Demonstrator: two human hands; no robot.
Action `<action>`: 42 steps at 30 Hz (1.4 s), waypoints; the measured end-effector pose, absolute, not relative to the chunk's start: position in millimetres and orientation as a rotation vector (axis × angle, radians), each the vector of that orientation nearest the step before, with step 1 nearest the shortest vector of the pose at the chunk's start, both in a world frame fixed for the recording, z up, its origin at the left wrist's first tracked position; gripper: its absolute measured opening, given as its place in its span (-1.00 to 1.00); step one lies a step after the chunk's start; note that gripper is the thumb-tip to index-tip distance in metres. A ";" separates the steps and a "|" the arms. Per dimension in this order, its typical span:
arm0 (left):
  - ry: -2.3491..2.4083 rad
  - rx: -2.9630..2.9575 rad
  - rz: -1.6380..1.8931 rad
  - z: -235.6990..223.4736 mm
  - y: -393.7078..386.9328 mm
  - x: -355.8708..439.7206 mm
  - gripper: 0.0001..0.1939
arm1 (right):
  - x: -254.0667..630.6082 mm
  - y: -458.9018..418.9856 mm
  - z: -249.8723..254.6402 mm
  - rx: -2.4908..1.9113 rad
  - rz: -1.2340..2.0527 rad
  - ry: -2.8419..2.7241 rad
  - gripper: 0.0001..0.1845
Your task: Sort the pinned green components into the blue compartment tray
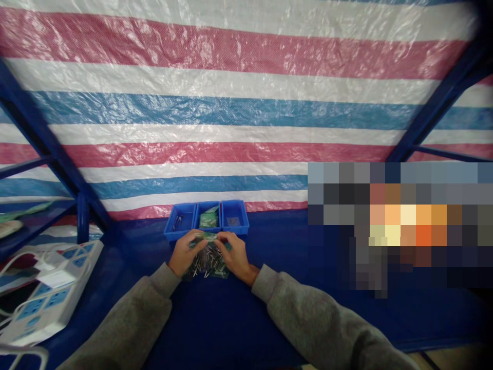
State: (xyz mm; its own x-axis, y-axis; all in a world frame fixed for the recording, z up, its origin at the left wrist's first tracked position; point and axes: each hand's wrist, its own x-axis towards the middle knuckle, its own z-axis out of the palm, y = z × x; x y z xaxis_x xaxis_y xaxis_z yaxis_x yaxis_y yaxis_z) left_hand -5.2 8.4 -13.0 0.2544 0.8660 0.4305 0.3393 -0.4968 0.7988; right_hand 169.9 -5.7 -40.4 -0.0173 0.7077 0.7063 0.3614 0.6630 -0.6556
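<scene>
Left hand (188,254) and right hand (234,254) over small metal parts (204,264), partly hidden

No words or numbers can be read anywhere in your view. The white power strip (50,293) at your left has blue panels, and the green packets (208,220) in the middle blue bin (208,203) show markings, all too small or blurred to make out.

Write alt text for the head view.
The person's left hand and right hand grip a green strip above a pile of small metal pins on a dark blue table, with three blue plastic bins just beyond. A white power strip lies to the left, and a striped tarp hangs behind.
</scene>
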 end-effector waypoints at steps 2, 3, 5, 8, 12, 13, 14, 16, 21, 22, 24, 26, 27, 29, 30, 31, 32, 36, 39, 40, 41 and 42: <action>1.064 1.817 1.172 -15.3 8.1 -3.6 -0.74 | 169.8 -6.8 -40.9 -0.884 0.365 -1.620 -0.81; 1.045 1.732 1.166 -16.1 7.8 -2.8 -0.71 | 170.0 -7.3 -40.6 -0.869 0.376 -1.622 -0.77; 1.000 1.606 1.172 -16.3 6.6 -0.9 -0.62 | 171.0 -8.0 -39.3 -0.825 0.391 -1.640 -0.70; 0.934 1.533 1.168 -14.1 3.4 1.8 -0.54 | 172.3 -7.4 -37.1 -0.773 0.373 -1.693 -0.66; 0.933 1.557 1.144 -10.4 -0.1 1.9 -0.61 | 173.0 -4.5 -38.0 -0.791 0.313 -1.703 -0.74; 0.944 1.602 1.151 -9.8 -0.1 0.9 -0.66 | 173.0 -3.7 -38.9 -0.808 0.312 -1.690 -0.75; 0.952 1.666 1.162 -9.3 0.5 -0.3 -0.69 | 172.9 -2.9 -39.9 -0.826 0.317 -1.678 -0.77; 0.967 1.833 1.198 -8.8 2.8 -3.0 -0.70 | 172.5 -1.6 -42.0 -0.858 0.334 -1.661 -0.80; 1.113 1.938 1.282 -12.6 8.5 -4.0 -0.75 | 171.0 -1.4 -44.2 -0.945 0.419 -1.563 -0.72; 1.101 1.874 1.264 -13.8 8.6 -3.2 -0.75 | 171.0 -1.9 -44.0 -0.949 0.437 -1.547 -0.72; 1.046 1.726 1.226 -15.3 7.9 -1.6 -0.68 | 171.5 -3.0 -42.9 -0.930 0.448 -1.556 -0.78; 1.004 1.622 1.221 -14.7 6.4 -0.6 -0.57 | 172.2 -3.9 -41.6 -0.876 0.429 -1.612 -0.78; 0.991 1.591 1.223 -13.6 5.5 -0.4 -0.53 | 172.5 -4.1 -41.0 -0.843 0.416 -1.642 -0.75; 0.976 1.558 1.216 -10.2 3.7 -0.2 -0.51 | 172.7 -4.1 -40.0 -0.794 0.396 -1.680 -0.72; 0.971 1.552 1.205 -8.4 2.8 -0.1 -0.51 | 172.6 -3.9 -39.5 -0.787 0.389 -1.680 -0.72; 0.964 1.550 1.198 -6.6 1.8 0.1 -0.51 | 172.4 -3.6 -39.1 -0.791 0.381 -1.667 -0.73; 0.955 1.552 1.196 -5.0 0.8 0.4 -0.50 | 172.2 -3.2 -38.7 -0.805 0.374 -1.646 -0.74; 0.952 1.676 1.243 -2.9 -0.4 0.7 -0.57 | 172.1 -2.0 -37.4 -0.856 0.389 -1.578 -0.86; 1.035 1.867 1.280 -7.4 3.5 -1.2 -0.70 | 171.6 -1.5 -38.8 -0.874 0.428 -1.582 -0.91; 1.057 1.894 1.300 -9.8 5.3 -1.9 -0.73 | 171.2 -1.4 -39.9 -0.885 0.437 -1.573 -0.92; 1.067 1.897 1.304 -12.4 6.9 -2.4 -0.76 | 170.6 -1.2 -41.2 -0.899 0.448 -1.557 -0.91; 1.066 1.877 1.285 -14.7 8.1 -2.7 -0.76 | 170.0 -1.0 -42.5 -0.911 0.462 -1.540 -0.86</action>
